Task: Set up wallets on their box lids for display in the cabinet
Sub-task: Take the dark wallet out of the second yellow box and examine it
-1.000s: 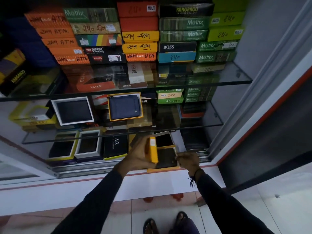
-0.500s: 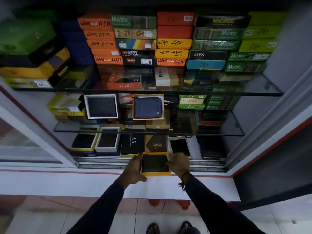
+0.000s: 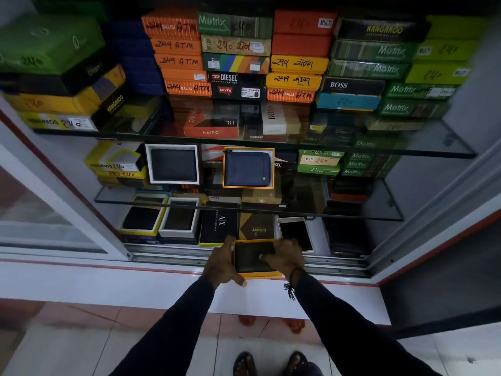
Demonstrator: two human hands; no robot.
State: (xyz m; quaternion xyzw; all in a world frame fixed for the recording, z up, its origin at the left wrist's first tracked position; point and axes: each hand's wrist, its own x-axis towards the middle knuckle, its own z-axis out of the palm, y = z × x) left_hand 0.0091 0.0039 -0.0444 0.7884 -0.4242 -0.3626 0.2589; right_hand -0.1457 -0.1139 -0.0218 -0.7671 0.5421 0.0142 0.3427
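Both hands [image 3: 225,264] [image 3: 284,257] grip flat dark leather wallet [image 3: 250,257] in rectangular yellow lid [image 3: 259,274]

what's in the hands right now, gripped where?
A dark wallet in a yellow box lid. The left hand grips the lid's left edge; the right hand holds the right side, fingers over the wallet.

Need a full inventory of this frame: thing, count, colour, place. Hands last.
boxed stock: many, orange, green, black, yellow; top shelf
blue wallet: 1, on yellow-edged lid; middle shelf
black wallet: 1, in white frame; middle shelf, left
open display boxes: 2, dark wallets; bottom left
AX box: 1, black; bottom centre
yellow lid: 1; cabinet sill
dark wallet: 1; on yellow lid
left hand: grips lid's left edge
right hand: on wallet
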